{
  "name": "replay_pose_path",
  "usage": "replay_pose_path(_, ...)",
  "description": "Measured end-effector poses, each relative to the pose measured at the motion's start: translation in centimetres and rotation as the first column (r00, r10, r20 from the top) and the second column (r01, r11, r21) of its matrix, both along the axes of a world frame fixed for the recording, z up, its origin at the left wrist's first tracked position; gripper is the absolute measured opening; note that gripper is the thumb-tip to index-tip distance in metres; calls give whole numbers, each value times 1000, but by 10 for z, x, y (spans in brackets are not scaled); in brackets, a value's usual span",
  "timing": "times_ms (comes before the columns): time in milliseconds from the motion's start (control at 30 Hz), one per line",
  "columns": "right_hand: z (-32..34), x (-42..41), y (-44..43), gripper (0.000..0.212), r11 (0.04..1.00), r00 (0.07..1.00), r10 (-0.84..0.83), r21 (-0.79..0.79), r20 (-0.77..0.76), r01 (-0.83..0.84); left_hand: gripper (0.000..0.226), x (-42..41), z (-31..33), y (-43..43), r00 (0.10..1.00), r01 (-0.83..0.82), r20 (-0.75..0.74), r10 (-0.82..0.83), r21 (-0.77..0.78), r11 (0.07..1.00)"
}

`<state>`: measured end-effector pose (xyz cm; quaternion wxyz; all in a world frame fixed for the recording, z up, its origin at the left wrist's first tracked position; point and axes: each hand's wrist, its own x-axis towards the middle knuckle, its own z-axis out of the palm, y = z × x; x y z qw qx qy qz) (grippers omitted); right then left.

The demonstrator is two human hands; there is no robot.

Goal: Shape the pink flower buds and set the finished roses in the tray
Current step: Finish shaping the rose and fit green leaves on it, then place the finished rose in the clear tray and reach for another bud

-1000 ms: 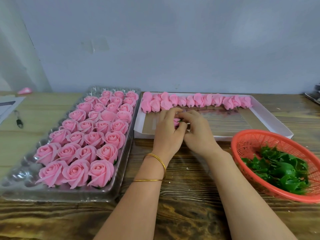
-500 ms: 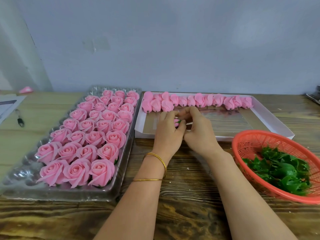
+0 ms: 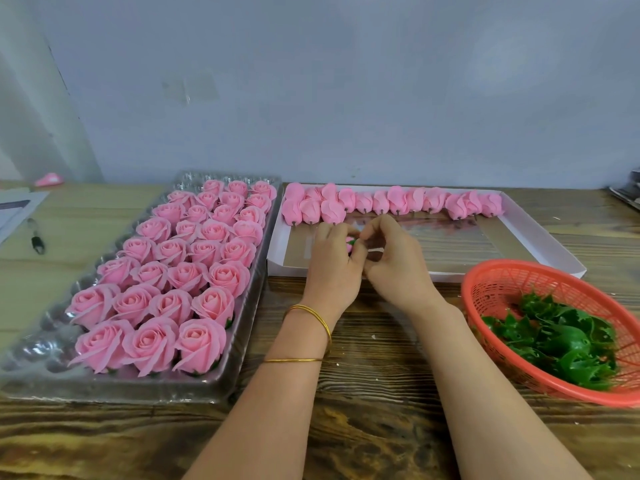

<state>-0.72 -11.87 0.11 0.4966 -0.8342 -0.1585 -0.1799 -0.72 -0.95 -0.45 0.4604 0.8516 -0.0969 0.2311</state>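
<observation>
— What are the fingers doing?

— Both sets are pinched together on one bud (image 3: 350, 242). The left hand (image 3: 334, 268) curls round it, thumb and forefinger closed; only a sliver of pink and a green speck show between them. The right hand (image 3: 394, 263) meets it from three o'clock, thumb and forefinger tips nipped on the same bud, the other fingers bent loosely.

— And the arms?

— Both forearms run up from six o'clock and converge, wrists low over the table (image 3: 363, 427). Two thin gold bangles (image 3: 313, 311) sit on the left wrist.

— Where is all this?

— Over the near edge of the white box (image 3: 540, 237). A row of unshaped buds (image 3: 391, 202) lines its far side at twelve o'clock.

— The finished ones?

— In the clear tray (image 3: 235, 386) at nine o'clock, roses (image 3: 194, 268) standing in rows of four, with bare cups along its left edge.

— Anything else?

— A red basket (image 3: 491, 282) of green leaves (image 3: 561, 341) at four o'clock. Dark-grained wood under everything, a plain grey-blue wall (image 3: 346, 81) behind, papers and a pen (image 3: 36, 237) far off at ten o'clock.
</observation>
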Motion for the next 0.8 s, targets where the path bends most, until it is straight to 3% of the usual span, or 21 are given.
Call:
replay_pose_path(467,-7,6,-3,55,993,997,-24,116,-68,31,17,-1,24,5,991,-113,-67,118,73,991)
replay_pose_path(667,-7,6,-5,52,995,995,-61,72,-83,67,15,-25,81,26,993,-121,3,121,-9,993)
replay_pose_path(800,-6,5,-7,51,997,992,-64,44,-106,69,14,-57,105,66,988,-135,78,133,20,991)
